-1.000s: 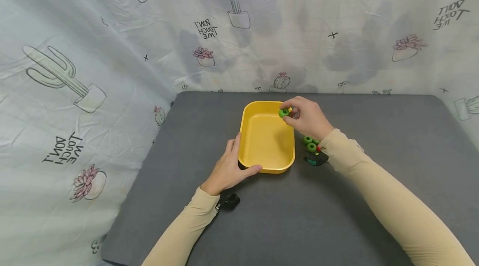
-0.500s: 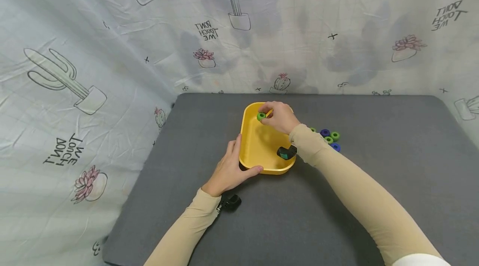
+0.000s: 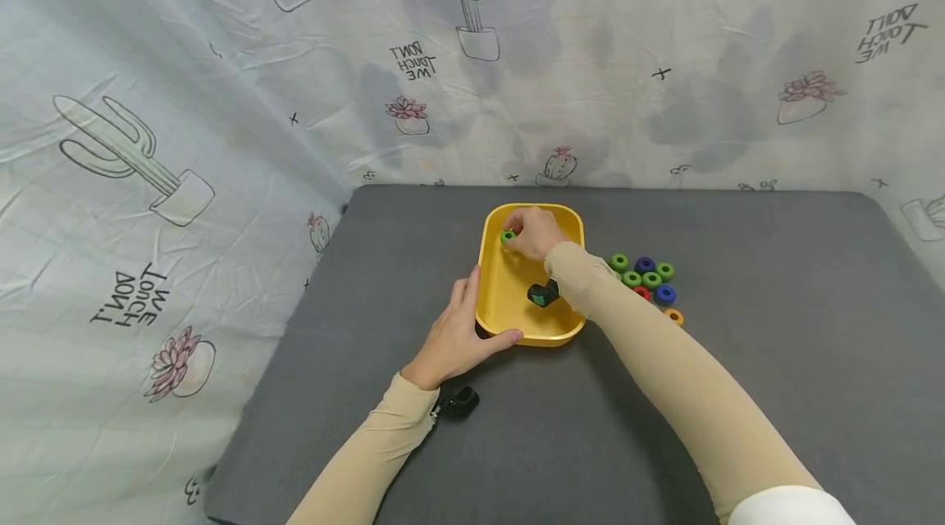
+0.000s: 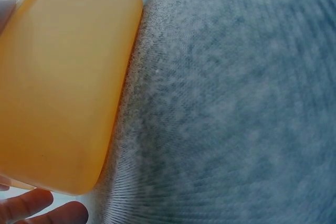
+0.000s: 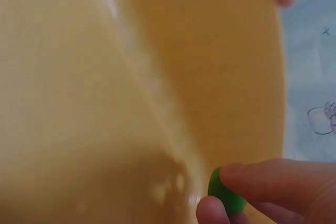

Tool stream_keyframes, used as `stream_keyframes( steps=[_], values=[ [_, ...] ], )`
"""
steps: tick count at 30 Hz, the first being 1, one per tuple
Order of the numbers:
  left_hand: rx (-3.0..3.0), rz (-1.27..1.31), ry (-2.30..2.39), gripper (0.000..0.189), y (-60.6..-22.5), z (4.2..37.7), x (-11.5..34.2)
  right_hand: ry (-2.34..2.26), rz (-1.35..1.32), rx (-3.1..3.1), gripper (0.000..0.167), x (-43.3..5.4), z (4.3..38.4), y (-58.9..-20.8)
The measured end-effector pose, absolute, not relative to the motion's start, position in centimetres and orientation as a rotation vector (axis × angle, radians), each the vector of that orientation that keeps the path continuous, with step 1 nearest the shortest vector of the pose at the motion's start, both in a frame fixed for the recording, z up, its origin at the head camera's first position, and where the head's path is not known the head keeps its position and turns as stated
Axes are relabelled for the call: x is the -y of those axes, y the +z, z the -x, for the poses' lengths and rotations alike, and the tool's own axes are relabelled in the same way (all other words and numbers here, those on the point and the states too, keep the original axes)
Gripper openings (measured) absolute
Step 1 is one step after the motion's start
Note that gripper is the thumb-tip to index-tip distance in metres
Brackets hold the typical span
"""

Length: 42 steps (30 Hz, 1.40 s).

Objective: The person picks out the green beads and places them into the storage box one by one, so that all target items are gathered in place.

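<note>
In the head view my right hand (image 3: 535, 233) reaches inside the yellow plastic tray (image 3: 511, 300), near its far left corner. It pinches a green ring-shaped bead (image 3: 507, 237) between thumb and fingertips. Up close in the right wrist view, the green bead (image 5: 227, 195) sits low beside the tray's inner wall (image 5: 231, 77). My left hand (image 3: 452, 336) holds the tray's near left corner, fingers along the left side and thumb at the near rim. The left wrist view shows the tray's outer wall (image 4: 63, 87), with fingertips (image 4: 65, 213) at its end.
Right of the tray, several ring beads lie grouped on the grey table (image 3: 738, 394): green (image 3: 665, 271), dark blue (image 3: 645, 265), blue (image 3: 665, 294), red and orange (image 3: 673, 317). My right sleeve (image 3: 650, 344) partly covers them. A patterned curtain (image 3: 591, 82) stands behind the table.
My right hand has moved left and down from the tray's right rim into its far left part, carrying the green bead. The beads on the table have come into view. My left hand stays put.
</note>
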<state>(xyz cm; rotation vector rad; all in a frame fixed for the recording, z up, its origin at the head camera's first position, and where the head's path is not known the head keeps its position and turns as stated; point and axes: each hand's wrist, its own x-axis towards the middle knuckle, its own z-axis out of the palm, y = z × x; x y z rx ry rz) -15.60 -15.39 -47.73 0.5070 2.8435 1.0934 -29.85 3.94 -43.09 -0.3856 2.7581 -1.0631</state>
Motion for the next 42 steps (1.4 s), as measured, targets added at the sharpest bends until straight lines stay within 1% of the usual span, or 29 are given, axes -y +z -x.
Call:
stream_keyframes(
  steps=[12, 22, 27, 42],
  values=[
    [-2.843, -0.530, 1.121, 0.118, -47.7, 15.5, 15.5, -0.931, 0.365, -2.762, 0.029, -3.1, 30.7, -44.1],
    [-2.860, -0.506, 1.078, 0.118, -47.6, 15.7, 15.4, -0.955, 0.376, -2.747, 0.034, -3.3, 30.5, -44.0],
    [-2.856, -0.508, 1.086, 0.119, -47.7, 15.7, 15.3, -0.980, 0.387, -2.751, 0.038, -3.7, 30.2, -43.4],
    [-2.857, -0.513, 1.079, 0.118, -47.7, 15.5, 15.2, -1.134, 0.518, -2.765, 0.036, -5.3, 28.1, -40.2]
  ],
)
